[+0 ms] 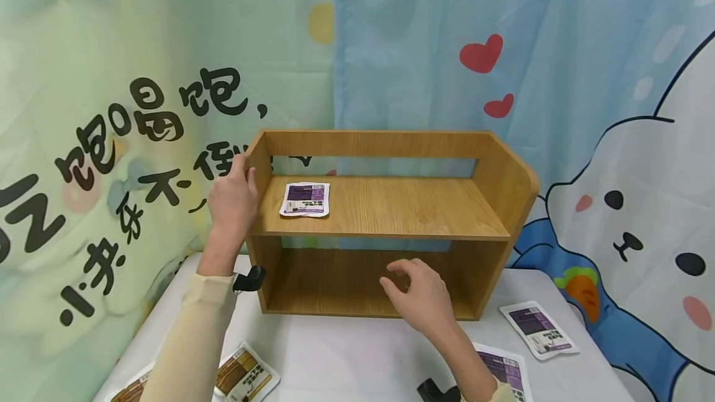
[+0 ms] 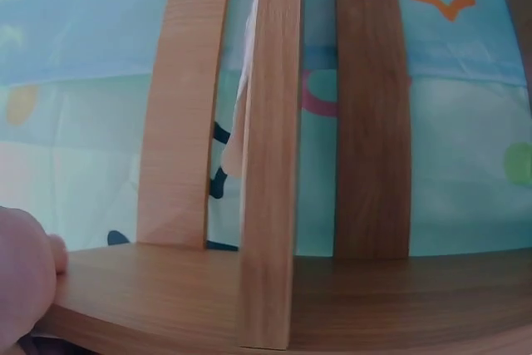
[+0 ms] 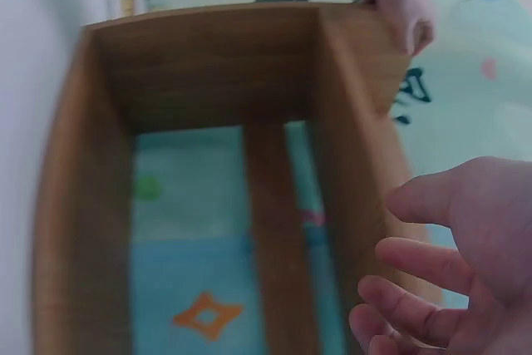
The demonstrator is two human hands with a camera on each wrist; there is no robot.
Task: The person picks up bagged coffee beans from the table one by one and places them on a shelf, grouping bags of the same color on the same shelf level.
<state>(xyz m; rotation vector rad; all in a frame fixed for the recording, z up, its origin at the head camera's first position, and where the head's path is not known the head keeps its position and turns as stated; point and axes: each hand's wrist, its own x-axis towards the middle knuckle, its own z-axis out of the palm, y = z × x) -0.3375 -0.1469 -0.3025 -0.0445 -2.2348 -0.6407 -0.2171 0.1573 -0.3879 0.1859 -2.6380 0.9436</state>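
Note:
A two-tier wooden shelf (image 1: pixel 391 208) stands on the white table. My left hand (image 1: pixel 233 203) grips the upper edge of its left side panel; in the right wrist view, the fingers of that hand (image 3: pixel 402 10) bend over the panel. On the upper board, near the left end, lies a white-and-purple flat packet (image 1: pixel 305 199). My right hand (image 1: pixel 421 299) hovers in front of the lower compartment with nothing in it. Its fingers are spread and loosely bent in the right wrist view, beside the shelf's middle board.
Right of the shelf lie two purple packets, one farther back (image 1: pixel 539 329) and one partly behind my right forearm (image 1: pixel 505 372). Brown packets (image 1: pixel 246 374) lie at the front left, partly covered by my left sleeve. Printed curtains (image 1: pixel 402 36) hang behind the shelf.

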